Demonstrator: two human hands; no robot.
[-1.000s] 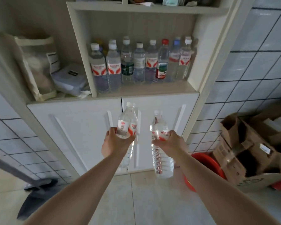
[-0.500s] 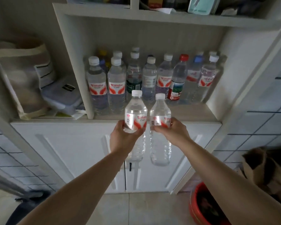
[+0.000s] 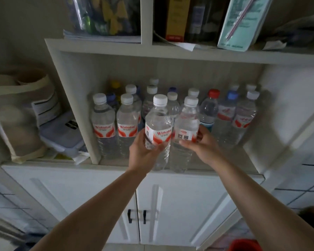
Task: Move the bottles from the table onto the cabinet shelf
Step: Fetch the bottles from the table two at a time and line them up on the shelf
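Two more at the cabinet shelf (image 3: 216, 168)! Left hand (image 3: 143, 153) curls round one bottle (image 3: 158, 131), right hand (image 3: 200, 144) round another (image 3: 186, 127), both at its front edge, not yet set down. Many bottles (image 3: 225, 115) already stand behind.

cabinet (image 3: 170, 55): white, open shelving above two closed doors (image 3: 179, 211) with black handles (image 3: 136, 216), below the fingers | walls: white tiles (image 3: 301, 194) with dark grout, right and lower left | floor: pale, bottom edge | light: dim, soft
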